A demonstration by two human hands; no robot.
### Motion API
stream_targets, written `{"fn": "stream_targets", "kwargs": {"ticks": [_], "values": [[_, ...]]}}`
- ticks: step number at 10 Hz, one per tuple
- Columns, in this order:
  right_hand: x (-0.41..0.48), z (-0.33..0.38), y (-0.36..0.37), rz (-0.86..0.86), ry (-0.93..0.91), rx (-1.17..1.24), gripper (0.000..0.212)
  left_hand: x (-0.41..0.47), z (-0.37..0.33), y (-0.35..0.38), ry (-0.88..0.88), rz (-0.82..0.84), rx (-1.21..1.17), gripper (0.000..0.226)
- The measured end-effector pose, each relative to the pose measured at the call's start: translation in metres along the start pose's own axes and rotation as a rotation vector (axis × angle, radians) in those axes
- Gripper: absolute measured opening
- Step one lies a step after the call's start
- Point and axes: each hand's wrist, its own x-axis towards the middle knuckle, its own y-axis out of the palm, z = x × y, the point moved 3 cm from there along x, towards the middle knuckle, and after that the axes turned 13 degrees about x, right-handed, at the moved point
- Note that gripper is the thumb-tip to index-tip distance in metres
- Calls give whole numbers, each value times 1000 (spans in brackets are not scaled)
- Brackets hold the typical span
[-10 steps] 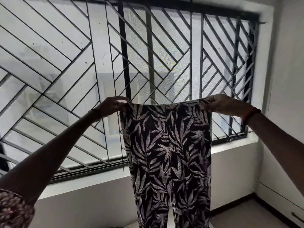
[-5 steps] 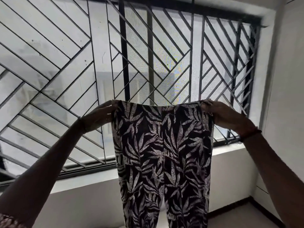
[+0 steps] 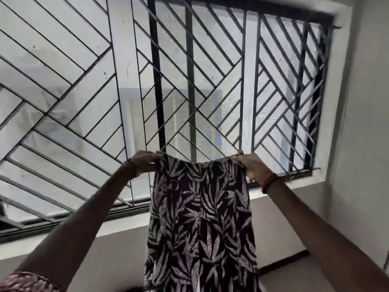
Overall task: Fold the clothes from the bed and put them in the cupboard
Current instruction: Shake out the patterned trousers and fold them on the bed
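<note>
Up at chest height, in front of the window, hung the leaf-print trousers [image 3: 200,218]: dark cloth covered in pale fronds, held by the waistband and dropping straight down out of the bottom of the view. The waistband ran between the two hands and dipped a little in the middle.

The left hand [image 3: 143,163] had its grip closed on the left corner of the waistband, fingers curled over the top edge. The right hand [image 3: 250,167] had the same closed grip on the right corner, with the cloth bunched under its fingers. Both arms reached forward and up, so the garment hung clear of the body and touched nothing else that I could see.

A red band [image 3: 270,182] sat on the right wrist and a thin dark one [image 3: 131,165] on the left. A patterned sleeve [image 3: 25,283] showed at the lower left corner.

Behind the trousers stood a wide window grille [image 3: 84,70] of dark bars set in slanting lines, with a fine mesh screen [image 3: 172,60] behind its middle part and grey daylight coming through. Below it ran a pale sill [image 3: 290,192], then a plain light wall [image 3: 368,144] turning the corner on the right, with a dark skirting strip [image 3: 284,263] along its foot.
</note>
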Motion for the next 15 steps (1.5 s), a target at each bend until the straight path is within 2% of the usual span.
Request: {"fn": "stream_targets", "kwargs": {"ticks": [1, 2, 3, 4, 6, 7, 8, 9, 10, 11, 12, 13, 14, 15], "values": [[3, -18, 14, -77, 9, 13, 26, -54, -42, 31, 49, 60, -227, 25], [-4, -23, 32, -183, -50, 90, 19, -45, -47, 52, -42, 88, -284, 18], [-12, -21, 53, -176, -111, 149, 11, -43, -58, 67, 27, 149, -302, 22], [-13, -20, 74, -117, -156, 147, 14, -41, -69, 82, 47, 155, -234, 22], [-15, -12, 100, 9, -201, 151, 12, -37, -88, 99, 85, 142, -250, 17], [-19, -2, 102, 36, -186, 194, 19, -36, -96, 98, 126, 133, -255, 15], [-30, 11, 99, 134, -143, 314, 21, -36, -102, 96, 167, 178, -332, 15], [-35, 17, 93, 289, -171, 299, 18, -34, -103, 90, 183, 174, -373, 19], [-36, 19, 89, 308, -219, 223, 10, -29, -100, 87, 226, 194, -323, 28], [-33, 22, 86, 253, -197, 233, 14, -26, -105, 84, 481, -1, 114, 45], [-32, 22, 81, 263, -157, 310, 21, -24, -110, 82, 679, -215, 480, 76], [-38, 21, 77, 292, -154, 381, 20, -22, -109, 81, 612, -52, 451, 66], [-43, 16, 75, 274, -227, 317, 18, -21, -109, 88, 544, 56, 493, 35], [-46, 4, 70, 182, -290, 290, 18, -22, -110, 102, 544, 90, 462, 26]]}}
